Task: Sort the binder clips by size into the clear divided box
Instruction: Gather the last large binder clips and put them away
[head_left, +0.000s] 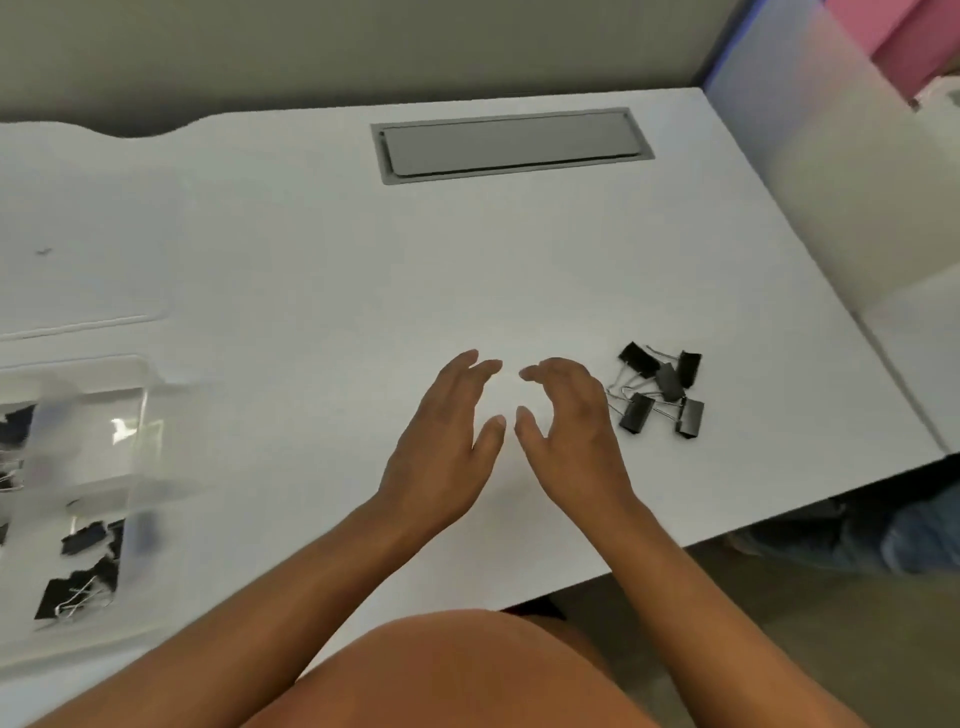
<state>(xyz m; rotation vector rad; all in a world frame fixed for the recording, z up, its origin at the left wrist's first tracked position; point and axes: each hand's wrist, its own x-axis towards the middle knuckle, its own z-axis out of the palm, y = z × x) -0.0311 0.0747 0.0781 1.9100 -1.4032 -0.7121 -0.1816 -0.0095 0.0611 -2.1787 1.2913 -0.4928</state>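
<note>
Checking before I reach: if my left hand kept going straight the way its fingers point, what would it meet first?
Nothing nearby, it seems. The left hand points up and slightly right over bare white desk; the grey cable hatch lies far ahead. The loose binder clips sit off to the right.

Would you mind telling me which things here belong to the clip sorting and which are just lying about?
Part of the job:
loose binder clips
clear divided box
sorted clips inside it
left hand
right hand

Just there:
grey cable hatch
white desk
</note>
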